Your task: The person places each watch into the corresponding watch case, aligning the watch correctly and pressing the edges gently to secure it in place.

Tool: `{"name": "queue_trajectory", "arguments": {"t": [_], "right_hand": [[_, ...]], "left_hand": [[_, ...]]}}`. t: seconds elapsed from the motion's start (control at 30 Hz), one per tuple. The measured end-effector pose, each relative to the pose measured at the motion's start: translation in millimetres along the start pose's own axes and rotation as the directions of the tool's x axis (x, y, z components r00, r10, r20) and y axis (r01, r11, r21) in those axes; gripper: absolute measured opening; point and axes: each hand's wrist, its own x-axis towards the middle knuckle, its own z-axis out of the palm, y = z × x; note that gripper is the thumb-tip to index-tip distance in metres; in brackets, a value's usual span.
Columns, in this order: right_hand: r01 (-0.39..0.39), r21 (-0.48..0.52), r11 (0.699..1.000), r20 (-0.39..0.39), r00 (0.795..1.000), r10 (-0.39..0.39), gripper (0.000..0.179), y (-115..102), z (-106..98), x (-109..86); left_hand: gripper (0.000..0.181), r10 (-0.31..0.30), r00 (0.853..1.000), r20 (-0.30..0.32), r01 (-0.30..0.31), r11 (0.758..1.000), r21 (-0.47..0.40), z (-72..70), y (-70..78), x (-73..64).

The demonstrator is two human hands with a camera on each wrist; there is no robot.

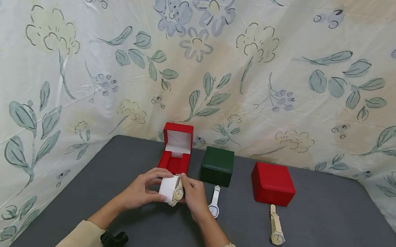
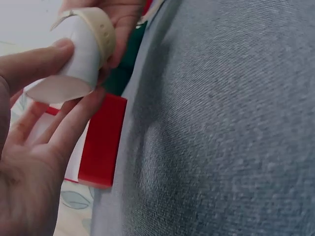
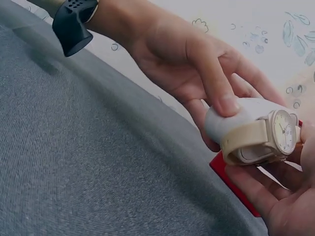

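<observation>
A white watch cushion (image 1: 167,189) is gripped by my left hand (image 1: 139,190), thumb on one side and fingers on the other. Around the cushion's right end runs the strap of a cream wristwatch (image 3: 281,132), its round dial facing right. My right hand (image 1: 194,197) holds the watch at that end, with fingers at the strap and beneath it. Just behind both hands stands an open red watch box (image 1: 175,161) with a white-lined lid. In the left wrist view the cushion's free end (image 2: 59,88) shows between thumb and fingers.
A closed green box (image 1: 217,165) stands right of the open one, with a white watch (image 1: 214,207) lying in front. Farther right is a closed red box (image 1: 273,184), and another cream watch (image 1: 276,227) lies before it. Patterned cloth (image 1: 206,58) hangs behind the grey table (image 1: 318,239).
</observation>
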Motion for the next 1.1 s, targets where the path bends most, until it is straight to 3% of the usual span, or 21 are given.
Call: {"name": "queue_trajectory", "arguments": {"t": [0.23,0.57,0.7,0.8,0.93,1.1], "right_hand": [[0.009,-0.026,1.000,0.033,0.999,-0.008,0.049,-10,1,-2.6],[0.027,-0.224,0.974,0.077,0.997,-0.010,0.059,-13,11,-4.3],[0.017,-0.251,0.968,0.129,0.992,0.016,0.070,-14,14,-5.2],[0.011,-0.180,0.984,0.174,0.985,0.021,0.069,-16,9,-3.5],[0.009,-0.024,1.000,0.269,0.963,-0.003,0.059,-20,-8,0.1],[0.028,0.024,0.999,0.417,0.908,-0.035,0.069,-21,-27,4.0]], "left_hand": [[0.058,0.074,0.996,-0.045,-0.068,0.989,0.131,3.2,0.7,4.1],[0.059,0.098,0.987,-0.127,-0.047,0.933,0.356,11.0,8.9,6.5],[0.059,0.118,0.984,-0.137,-0.054,0.913,0.404,12.8,8.9,7.0],[0.062,0.084,0.984,-0.156,-0.024,0.935,0.353,10.4,8.6,6.8],[0.064,0.004,0.989,-0.150,0.026,0.981,0.192,2.0,8.1,5.5],[0.066,-0.017,0.997,-0.080,0.020,0.999,0.036,-8.1,7.8,6.4]]}}
